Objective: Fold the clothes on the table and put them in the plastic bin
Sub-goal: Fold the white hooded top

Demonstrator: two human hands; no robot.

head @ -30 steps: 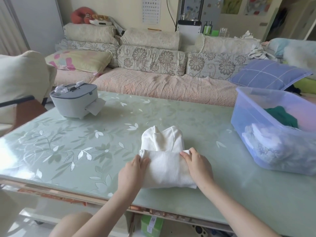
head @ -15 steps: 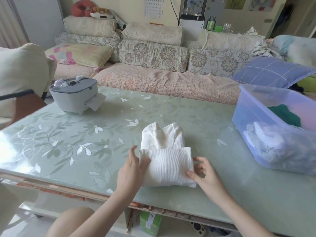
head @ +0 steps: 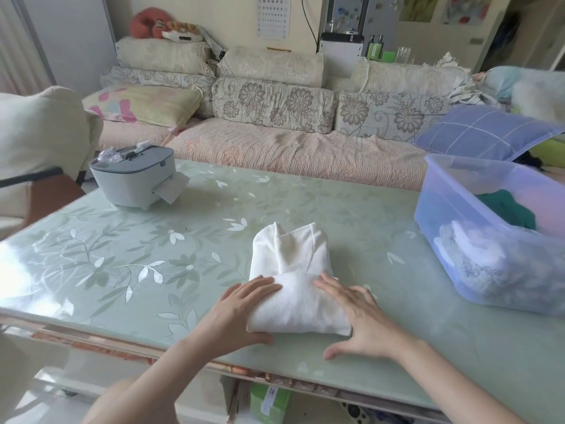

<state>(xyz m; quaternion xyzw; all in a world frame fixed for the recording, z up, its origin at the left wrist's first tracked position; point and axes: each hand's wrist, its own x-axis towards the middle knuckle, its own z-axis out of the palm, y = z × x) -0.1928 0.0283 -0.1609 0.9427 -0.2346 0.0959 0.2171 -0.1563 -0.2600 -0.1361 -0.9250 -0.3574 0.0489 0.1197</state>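
A folded white ribbed garment (head: 293, 270) lies near the front edge of the green glass table (head: 122, 264). My left hand (head: 238, 313) lies flat on its left side, fingers straight on the top fold and thumb along the near edge. My right hand (head: 357, 316) presses flat on its right side, fingers spread. The translucent blue plastic bin (head: 458, 209) stands at the table's right end, with white and green clothes inside.
A grey tissue box (head: 134, 179) sits at the table's back left. A sofa with floral cushions (head: 275, 102) runs behind the table, with a blue pillow (head: 483, 133) at its right. A cream chair back (head: 36, 130) stands at far left.
Both hands went from pinching the garment's sides to lying flat on the folded lower part. The right hand came back up onto the cloth. The garment stayed in place.
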